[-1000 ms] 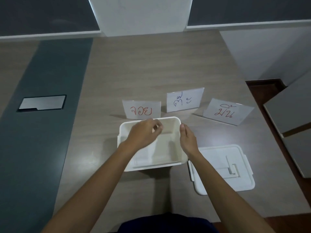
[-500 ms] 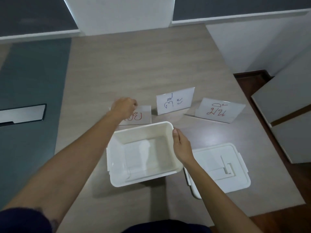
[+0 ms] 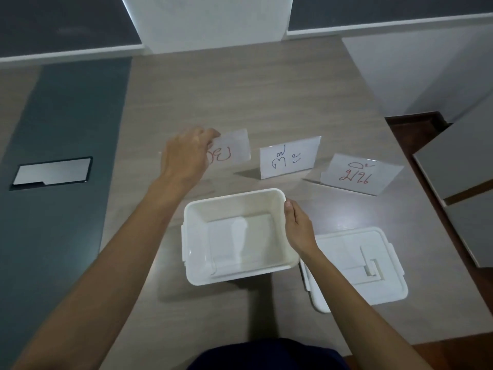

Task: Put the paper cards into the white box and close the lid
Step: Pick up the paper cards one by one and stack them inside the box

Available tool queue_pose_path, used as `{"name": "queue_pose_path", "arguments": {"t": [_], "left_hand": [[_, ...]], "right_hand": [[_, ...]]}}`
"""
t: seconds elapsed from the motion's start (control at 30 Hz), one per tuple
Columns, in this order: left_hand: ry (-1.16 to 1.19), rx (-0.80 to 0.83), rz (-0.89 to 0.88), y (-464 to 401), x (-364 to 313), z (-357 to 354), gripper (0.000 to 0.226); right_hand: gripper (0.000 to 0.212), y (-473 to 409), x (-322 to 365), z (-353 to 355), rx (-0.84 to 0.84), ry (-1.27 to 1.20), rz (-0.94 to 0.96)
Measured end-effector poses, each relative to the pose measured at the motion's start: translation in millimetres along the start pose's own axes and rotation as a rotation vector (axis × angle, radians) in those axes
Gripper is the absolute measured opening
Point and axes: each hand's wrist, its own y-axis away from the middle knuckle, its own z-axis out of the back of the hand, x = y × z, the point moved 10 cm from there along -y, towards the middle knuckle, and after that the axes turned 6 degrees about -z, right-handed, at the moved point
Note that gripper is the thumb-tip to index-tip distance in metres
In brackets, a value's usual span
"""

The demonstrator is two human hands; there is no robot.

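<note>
An open white box [image 3: 280,264] stands on the wooden table in front of me; something pale and flat lies on its bottom. Its white lid [image 3: 354,265] lies flat to the right of it. Three paper cards are behind the box. My left hand [image 3: 186,156] grips the left card with red writing [image 3: 234,152] by its left end and holds it a little off the table. The middle card with blue writing [image 3: 289,157] stands upright. The right card with red writing [image 3: 360,173] leans back. My right hand [image 3: 298,227] rests flat against the box's right rim.
A dark green strip with a metal cable hatch [image 3: 52,173] runs down the table's left side. The table's right edge [image 3: 416,209] drops to a brown floor, where grey cabinet panels [image 3: 458,166] stand. A white wall closes off the far end.
My left hand left the box, reached back to the left card and took hold of it; the card now looks raised. My right hand stayed on the box's right rim.
</note>
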Motion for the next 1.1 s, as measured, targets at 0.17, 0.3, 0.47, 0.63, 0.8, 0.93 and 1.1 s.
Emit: {"name": "queue_pose_path", "arguments": {"t": [0.17,0.3,0.47,0.63,0.8,0.93,1.1], "left_hand": [[0.037,-0.064,-0.083,46,-52,42,0.024],[0.082,0.077,-0.094,86,-83,14,0.025],[0.107,0.387,0.035,133,-82,-66,0.033],[0.122,0.534,0.033,157,-93,-108,0.037],[0.203,0.644,0.012,172,-103,-127,0.034],[0.297,0.692,0.088,181,-98,-135,0.037],[0.371,0.664,0.146,176,-89,-129,0.036]], "right_hand": [[0.038,0,1,1,0.008,-0.015,0.004],[0.038,0,0,0,0.012,-0.016,-0.006],[0.038,2,-1,0,0.007,-0.025,-0.004],[0.036,2,-3,-1,0.001,-0.029,-0.023],[0.037,3,-2,-1,-0.001,-0.028,-0.026],[0.036,4,-1,0,-0.001,-0.045,-0.038],[0.037,4,-1,0,0.004,-0.050,-0.030]]}}
